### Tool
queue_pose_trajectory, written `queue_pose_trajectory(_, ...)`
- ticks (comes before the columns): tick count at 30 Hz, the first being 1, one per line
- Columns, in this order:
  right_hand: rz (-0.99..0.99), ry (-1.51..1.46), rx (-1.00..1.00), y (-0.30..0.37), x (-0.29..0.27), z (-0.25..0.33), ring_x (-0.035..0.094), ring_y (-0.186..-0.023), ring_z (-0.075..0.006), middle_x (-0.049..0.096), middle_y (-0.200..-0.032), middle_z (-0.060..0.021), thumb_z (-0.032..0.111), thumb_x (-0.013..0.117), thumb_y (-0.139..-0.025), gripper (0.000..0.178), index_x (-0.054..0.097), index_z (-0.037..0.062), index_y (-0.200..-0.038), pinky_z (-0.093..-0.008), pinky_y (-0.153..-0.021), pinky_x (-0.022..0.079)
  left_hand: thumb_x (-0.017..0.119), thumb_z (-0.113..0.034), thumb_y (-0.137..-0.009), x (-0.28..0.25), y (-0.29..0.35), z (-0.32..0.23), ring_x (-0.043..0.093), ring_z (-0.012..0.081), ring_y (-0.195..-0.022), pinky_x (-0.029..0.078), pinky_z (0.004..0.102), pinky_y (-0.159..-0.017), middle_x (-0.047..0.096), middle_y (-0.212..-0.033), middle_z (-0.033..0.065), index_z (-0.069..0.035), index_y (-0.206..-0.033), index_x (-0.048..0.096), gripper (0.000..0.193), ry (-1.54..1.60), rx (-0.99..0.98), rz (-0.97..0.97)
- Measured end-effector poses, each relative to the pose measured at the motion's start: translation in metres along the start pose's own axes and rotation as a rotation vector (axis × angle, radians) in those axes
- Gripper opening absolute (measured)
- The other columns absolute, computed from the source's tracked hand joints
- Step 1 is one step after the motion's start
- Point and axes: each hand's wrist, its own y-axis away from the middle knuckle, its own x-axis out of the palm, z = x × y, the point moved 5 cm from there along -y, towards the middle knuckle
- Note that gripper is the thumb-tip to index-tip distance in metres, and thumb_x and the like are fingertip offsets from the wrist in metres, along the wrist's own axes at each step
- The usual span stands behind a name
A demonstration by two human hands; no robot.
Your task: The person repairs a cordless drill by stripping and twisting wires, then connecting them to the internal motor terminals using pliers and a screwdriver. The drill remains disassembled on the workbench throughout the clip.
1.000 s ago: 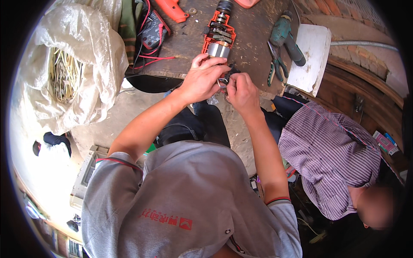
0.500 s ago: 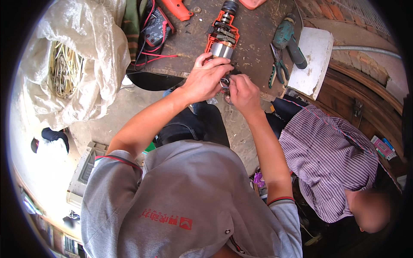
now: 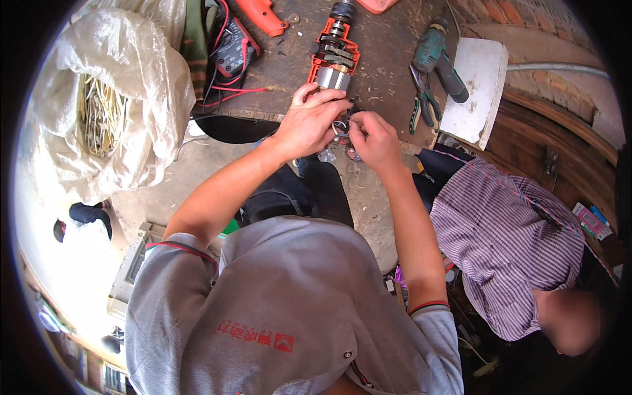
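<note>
An opened power drill (image 3: 337,49) lies on the workbench, its orange half shell showing dark gears, a shaft and a silver motor body (image 3: 333,78). My left hand (image 3: 306,124) is closed around its near end, fingers lying just below the motor. Close beside it, my right hand (image 3: 376,139) pinches what looks like a thin dark wire by the drill's handle end. Looped wires (image 3: 341,125) show between the two hands. My fingers cover most of the handle end, so its inside is largely hidden.
On the worn workbench (image 3: 388,72) are a multimeter (image 3: 232,56) with red leads, an orange shell piece (image 3: 263,16), pliers (image 3: 424,105) and a teal cordless drill (image 3: 434,56). A white board (image 3: 477,92) adjoins it. A person in a checked shirt (image 3: 503,237) is at right; a sack (image 3: 151,99) stands left.
The whole view has shifted slightly, with bench and drill a little further left. Both hands stay at the drill's near end; my right fingers have moved only slightly.
</note>
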Motion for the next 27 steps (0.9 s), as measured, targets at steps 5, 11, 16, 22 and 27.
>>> queue_pose_trajectory(5,0.046,0.013,-0.045,-0.006,-0.003,0.004,0.068,-0.075,-0.0366,0.066,-0.085,-0.0146,0.003,0.067,-0.086,0.009,0.061,0.0034,-0.093,-0.0442,-0.065,0.055,0.078,-0.006,-0.070,0.000,0.000,0.000,0.055,0.0214,-0.130,0.028,0.0505,-0.113,0.068,-0.113,0.0005,-0.010,-0.128,0.059,0.061,-0.002,0.002,-0.004)
queue_pose_trajectory(11,0.036,-0.003,-0.028,-0.005,0.000,0.003,0.068,-0.073,-0.0345,0.066,-0.084,-0.0151,0.001,0.066,-0.086,0.010,0.061,0.0028,-0.094,-0.0422,-0.064,0.055,0.075,-0.005,-0.070,0.002,0.000,0.001,0.052,0.0223,-0.133,0.026,0.0496,-0.115,0.064,-0.123,0.0055,-0.009,-0.128,0.059,0.060,0.006,-0.016,0.039)
queue_pose_trajectory(16,0.000,-0.399,0.270,0.012,0.007,-0.023,0.067,-0.076,-0.0137,0.068,-0.087,-0.0067,0.001,0.069,-0.090,0.016,0.065,-0.0009,-0.106,-0.0294,-0.064,0.054,0.083,-0.012,-0.073,-0.009,-0.001,-0.009,0.049,0.0261,-0.139,0.026,0.0546,-0.117,0.065,-0.126,0.0076,-0.007,-0.131,0.058,0.063,0.045,-0.016,0.085)
queue_pose_trajectory(22,-0.062,-0.460,0.325,0.017,0.001,-0.013,0.065,-0.072,-0.0133,0.067,-0.087,-0.0068,0.005,0.074,-0.086,0.022,0.069,-0.0004,-0.107,-0.0298,-0.063,0.052,0.086,-0.011,-0.071,-0.030,0.006,-0.030,0.051,0.0350,-0.133,0.038,0.0514,-0.112,0.063,-0.127,0.0124,-0.005,-0.125,0.060,0.061,0.023,-0.072,0.016)
queue_pose_trajectory(27,-0.082,-0.216,0.224,-0.008,-0.003,0.010,0.065,-0.071,-0.0280,0.065,-0.085,-0.0104,0.012,0.077,-0.083,0.022,0.070,0.0037,-0.102,-0.0389,-0.068,0.053,0.079,-0.008,-0.075,-0.018,0.006,-0.029,0.061,0.0341,-0.102,0.049,0.0462,-0.093,0.065,-0.111,0.0154,-0.003,-0.119,0.062,0.047,0.120,-0.264,-0.061)
